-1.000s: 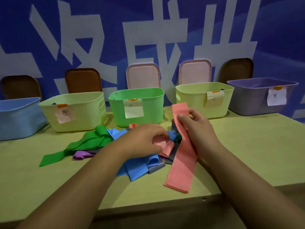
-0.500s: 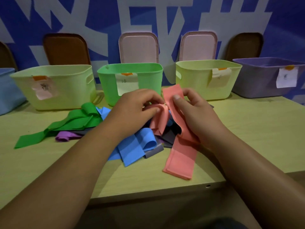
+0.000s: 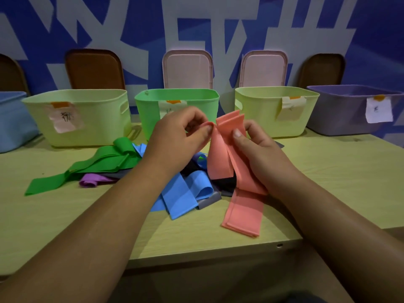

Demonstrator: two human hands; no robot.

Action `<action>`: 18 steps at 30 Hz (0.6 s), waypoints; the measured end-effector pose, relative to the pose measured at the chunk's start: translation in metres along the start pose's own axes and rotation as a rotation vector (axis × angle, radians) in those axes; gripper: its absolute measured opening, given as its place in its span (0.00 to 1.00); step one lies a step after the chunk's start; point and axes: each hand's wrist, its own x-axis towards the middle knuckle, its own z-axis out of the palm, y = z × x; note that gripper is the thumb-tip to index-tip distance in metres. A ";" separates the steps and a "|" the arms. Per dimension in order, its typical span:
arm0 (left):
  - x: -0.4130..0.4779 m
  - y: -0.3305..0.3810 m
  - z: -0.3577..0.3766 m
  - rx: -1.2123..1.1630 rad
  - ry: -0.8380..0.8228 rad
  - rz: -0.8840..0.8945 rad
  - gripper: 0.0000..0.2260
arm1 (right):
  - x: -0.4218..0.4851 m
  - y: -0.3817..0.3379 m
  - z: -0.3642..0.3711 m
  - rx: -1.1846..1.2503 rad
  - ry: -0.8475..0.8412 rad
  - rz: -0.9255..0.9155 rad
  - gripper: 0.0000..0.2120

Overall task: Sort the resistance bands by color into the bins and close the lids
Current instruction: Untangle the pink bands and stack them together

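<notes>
Nearest us, a flat, matte salmon band (image 3: 241, 212) hangs over the pale wooden table (image 3: 338, 171) near its front edge. Our right hand (image 3: 258, 149) clamps its upper length between thumb and fingers. Our left hand (image 3: 177, 136) pinches the looped top of a second salmon band (image 3: 218, 158), just beside the first. Beneath our hands lies a loose pile: wide blue bands (image 3: 183, 197), a grey band (image 3: 208, 202), a crumpled purple band (image 3: 91, 180) and long green bands (image 3: 98, 165) trailing left. Farther off stands a row of smooth, round-cornered plastic bins with paper labels: blue bin (image 3: 13, 121), yellow-green bin (image 3: 87, 114), green bin (image 3: 185, 97), a second yellow-green bin (image 3: 262, 114) and purple bin (image 3: 341, 110). We cannot see their contents. Brown lids (image 3: 94, 68) and pink lids (image 3: 188, 68) lean upright behind them.
</notes>
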 end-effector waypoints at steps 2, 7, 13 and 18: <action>0.001 -0.002 -0.002 0.005 0.037 -0.019 0.04 | 0.001 0.001 -0.001 -0.006 0.018 -0.003 0.07; 0.003 -0.004 -0.005 0.039 0.072 -0.013 0.04 | 0.002 0.004 -0.003 -0.015 0.046 -0.015 0.08; 0.002 -0.004 -0.008 0.091 0.044 0.020 0.05 | 0.001 0.003 -0.003 0.010 0.043 0.012 0.08; 0.001 -0.005 -0.007 0.074 0.037 0.041 0.06 | 0.003 0.002 -0.005 0.231 0.076 0.055 0.10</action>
